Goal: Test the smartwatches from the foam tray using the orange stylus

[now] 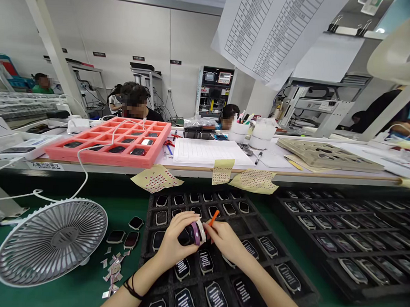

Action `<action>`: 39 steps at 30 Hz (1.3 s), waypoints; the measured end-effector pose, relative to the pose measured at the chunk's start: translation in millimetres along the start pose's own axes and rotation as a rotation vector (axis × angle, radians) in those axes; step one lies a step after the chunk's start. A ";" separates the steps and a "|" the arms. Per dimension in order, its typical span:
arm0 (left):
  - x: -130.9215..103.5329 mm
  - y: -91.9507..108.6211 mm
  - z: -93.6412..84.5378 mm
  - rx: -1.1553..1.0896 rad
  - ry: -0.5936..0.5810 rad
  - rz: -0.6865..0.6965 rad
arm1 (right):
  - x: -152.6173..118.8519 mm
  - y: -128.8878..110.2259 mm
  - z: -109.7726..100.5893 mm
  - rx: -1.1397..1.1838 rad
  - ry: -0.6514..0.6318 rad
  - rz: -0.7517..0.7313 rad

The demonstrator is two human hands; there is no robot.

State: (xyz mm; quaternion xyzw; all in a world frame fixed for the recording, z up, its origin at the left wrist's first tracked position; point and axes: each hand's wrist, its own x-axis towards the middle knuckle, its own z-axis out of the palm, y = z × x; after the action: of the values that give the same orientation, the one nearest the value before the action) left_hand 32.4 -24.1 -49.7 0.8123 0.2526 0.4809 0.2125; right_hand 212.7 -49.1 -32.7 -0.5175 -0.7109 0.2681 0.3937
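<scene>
Above the black foam tray (233, 227), my left hand (174, 239) is closed around a small stack of smartwatch cases (196, 231), one purple-edged and one pale. Between the fingers of my right hand (225, 240) is a thin orange stick (214, 217), its end pointing up. My right fingertips are against or very near the pale case; exact contact is hidden. Several smartwatches, some with lit text screens, sit in the tray's compartments, such as a lit smartwatch (217, 300) near the front. Parts of the tray lie hidden under my hands and forearms.
A white fan (52, 241) stands on the green mat at left, near loose smartwatches (115, 236) and paper scraps (114, 270). Another filled black tray (326, 267) is at right. On the shelf are a pink foam tray (152, 152) and paper sheets (208, 151). Other people sit beyond.
</scene>
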 end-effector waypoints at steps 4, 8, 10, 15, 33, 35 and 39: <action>-0.5 0.4 -0.7 -0.020 -0.022 -0.111 | -8.6 -8.6 -8.2 0.322 0.331 -0.124; -1.3 1.0 -1.3 -0.038 -0.051 -0.215 | -17.1 -18.1 -6.6 0.446 0.337 -0.213; -1.4 1.5 -1.3 -0.043 -0.053 -0.231 | -18.4 -19.0 -3.5 0.413 0.287 -0.200; -0.8 2.7 -1.3 -0.041 -0.050 -0.225 | -17.7 -15.8 -0.4 0.324 0.264 -0.175; -1.6 0.7 2.0 -0.179 -0.036 -0.302 | -12.4 -20.9 -2.5 0.257 0.240 -0.202; -1.7 0.7 2.5 -0.186 -0.050 -0.302 | -12.9 -19.5 -3.8 0.304 0.253 -0.196; -1.9 0.2 3.3 -0.184 -0.064 -0.297 | -14.2 -15.9 -3.3 0.343 0.220 -0.201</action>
State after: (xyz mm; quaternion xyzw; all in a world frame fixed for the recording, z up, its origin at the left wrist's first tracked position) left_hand 34.6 -25.7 -52.4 0.7580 0.3178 0.4394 0.3625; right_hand 209.4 -67.7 -22.4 -0.3958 -0.6555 0.2865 0.5758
